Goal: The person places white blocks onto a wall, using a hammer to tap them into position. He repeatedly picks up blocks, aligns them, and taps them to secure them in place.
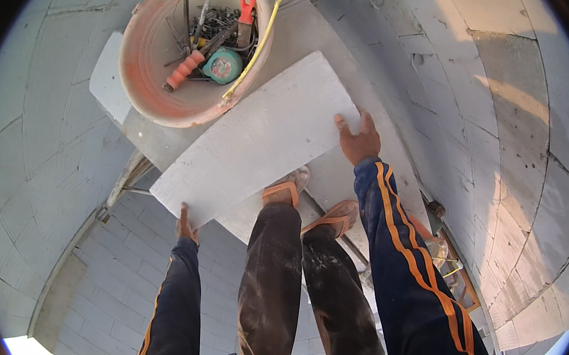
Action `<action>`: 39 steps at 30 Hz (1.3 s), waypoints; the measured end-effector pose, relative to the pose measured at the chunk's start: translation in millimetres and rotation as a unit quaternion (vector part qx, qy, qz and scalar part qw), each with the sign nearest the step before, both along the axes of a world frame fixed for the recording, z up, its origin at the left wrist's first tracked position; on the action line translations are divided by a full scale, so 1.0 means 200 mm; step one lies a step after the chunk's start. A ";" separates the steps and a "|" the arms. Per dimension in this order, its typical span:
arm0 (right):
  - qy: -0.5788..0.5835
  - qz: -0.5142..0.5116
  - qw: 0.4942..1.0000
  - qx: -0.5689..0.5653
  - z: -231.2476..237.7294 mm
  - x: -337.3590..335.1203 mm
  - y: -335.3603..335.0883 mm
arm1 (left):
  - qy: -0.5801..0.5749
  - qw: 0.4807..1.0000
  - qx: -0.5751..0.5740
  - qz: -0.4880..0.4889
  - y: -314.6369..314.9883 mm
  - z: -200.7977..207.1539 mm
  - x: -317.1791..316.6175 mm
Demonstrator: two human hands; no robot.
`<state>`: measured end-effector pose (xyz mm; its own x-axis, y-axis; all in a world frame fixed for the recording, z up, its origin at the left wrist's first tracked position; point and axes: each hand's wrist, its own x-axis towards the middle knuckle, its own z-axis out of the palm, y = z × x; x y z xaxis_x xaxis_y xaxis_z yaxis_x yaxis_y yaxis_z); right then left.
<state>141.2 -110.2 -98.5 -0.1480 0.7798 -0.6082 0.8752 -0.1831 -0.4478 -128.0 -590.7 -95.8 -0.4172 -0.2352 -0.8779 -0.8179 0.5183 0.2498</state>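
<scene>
While both hands were at its ends, the block (261, 134) lay slantwise across the middle of the frame, from lower left to upper right. Right hand (358, 140): fingers clasped the right end, thumb on the top face. Left hand (187, 225): fingers closed at the lower-left corner, one digit visible along the edge, the rest hidden. Whether the block rested on the platform (394, 178) or was lifted could not be told.

Bucket (132, 70), upper left, stood just beyond the block's far edge; contact unclear. Inside: tape measure (223, 66), orange-gripped tool (184, 70), red-handled tool (247, 8), loose nails or similar.

Risks, as judged: left corner hold looked the weaker; if those fingers slipped, that end could drop past the platform's edge. Feet in open sandals (282, 192) stood close to the near edge, so a dropped block could strike toes. A swing toward the upper left could knock the bucket and spill its tools. Uneven lifting could twist the block and chip a corner.
</scene>
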 end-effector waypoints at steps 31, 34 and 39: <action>-0.081 0.789 0.582 0.178 0.77 -0.49 0.23 | 0.216 0.714 -0.117 -0.655 0.33 0.74 0.28; -0.067 0.801 0.586 0.101 1.10 -0.43 0.21 | 0.133 0.704 -0.048 -0.696 0.35 1.11 0.12; -0.015 0.745 0.666 -0.014 1.96 -0.03 0.13 | 0.038 0.625 0.019 -0.779 0.50 2.06 0.00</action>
